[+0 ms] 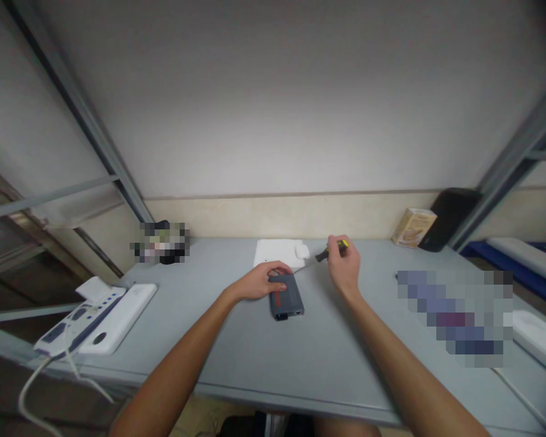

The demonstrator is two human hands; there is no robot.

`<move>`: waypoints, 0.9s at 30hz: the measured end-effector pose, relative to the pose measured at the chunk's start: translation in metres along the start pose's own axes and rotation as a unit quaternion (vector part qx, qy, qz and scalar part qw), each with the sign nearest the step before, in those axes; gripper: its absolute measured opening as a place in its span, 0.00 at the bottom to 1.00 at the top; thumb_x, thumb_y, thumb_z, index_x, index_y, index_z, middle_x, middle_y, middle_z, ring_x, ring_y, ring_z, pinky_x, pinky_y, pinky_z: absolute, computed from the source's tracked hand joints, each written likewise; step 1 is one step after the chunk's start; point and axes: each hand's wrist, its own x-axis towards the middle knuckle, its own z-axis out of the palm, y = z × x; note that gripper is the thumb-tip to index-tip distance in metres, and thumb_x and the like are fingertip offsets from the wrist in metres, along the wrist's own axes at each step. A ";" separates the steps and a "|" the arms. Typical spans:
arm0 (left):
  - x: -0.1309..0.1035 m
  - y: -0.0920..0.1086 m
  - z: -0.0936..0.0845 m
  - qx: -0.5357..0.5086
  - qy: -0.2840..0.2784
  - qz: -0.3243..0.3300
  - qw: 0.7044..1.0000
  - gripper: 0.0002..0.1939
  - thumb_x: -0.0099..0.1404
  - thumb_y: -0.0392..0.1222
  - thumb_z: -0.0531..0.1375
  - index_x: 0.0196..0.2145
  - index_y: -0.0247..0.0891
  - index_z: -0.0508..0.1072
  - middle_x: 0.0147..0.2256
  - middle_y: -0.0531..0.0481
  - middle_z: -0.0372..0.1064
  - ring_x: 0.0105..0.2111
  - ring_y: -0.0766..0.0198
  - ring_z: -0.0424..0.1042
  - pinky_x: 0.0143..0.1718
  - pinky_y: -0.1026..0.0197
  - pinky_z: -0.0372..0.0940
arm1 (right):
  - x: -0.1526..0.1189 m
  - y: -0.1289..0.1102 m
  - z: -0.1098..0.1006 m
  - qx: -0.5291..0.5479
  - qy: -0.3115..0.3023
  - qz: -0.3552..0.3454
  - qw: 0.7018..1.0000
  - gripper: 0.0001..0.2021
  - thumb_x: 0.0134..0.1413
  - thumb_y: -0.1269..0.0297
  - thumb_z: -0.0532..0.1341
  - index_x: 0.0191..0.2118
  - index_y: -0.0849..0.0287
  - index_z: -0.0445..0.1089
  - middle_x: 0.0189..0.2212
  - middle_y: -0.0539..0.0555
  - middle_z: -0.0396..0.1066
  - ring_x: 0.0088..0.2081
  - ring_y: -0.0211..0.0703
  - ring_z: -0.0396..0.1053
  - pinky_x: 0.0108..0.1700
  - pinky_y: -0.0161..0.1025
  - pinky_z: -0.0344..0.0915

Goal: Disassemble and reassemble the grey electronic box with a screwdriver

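My left hand (264, 280) is closed on the far left part of a dark grey box-shaped electronic device (292, 298), which lies on the table and shows port openings on its near edge. In my right hand (346, 267) is a screwdriver (322, 255) with a black and yellow handle. Its thin shaft slants down to the left, and its tip is at the device's far edge; whether it touches a screw I cannot make out. Behind the device lies a white sheet (273, 250) with a small white rounded object (302, 251) on it.
On the left of the grey table (236, 352) lie a power strip (82, 318) with cables and a white flat device (118, 328). A small carton (414, 227) and a black case (450, 218) stand at the back right. Blurred-out items lie on both sides.
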 end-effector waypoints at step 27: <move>0.002 0.003 0.016 0.213 0.081 0.043 0.973 0.12 0.68 0.41 0.59 0.47 0.40 0.76 0.46 0.45 0.76 0.47 0.56 0.72 0.53 0.57 0.63 | -0.007 0.037 -0.019 0.048 -0.130 0.157 0.978 0.22 0.52 0.39 0.62 0.30 0.57 0.70 0.15 0.45 0.64 0.16 0.36 0.56 0.19 0.35 0.50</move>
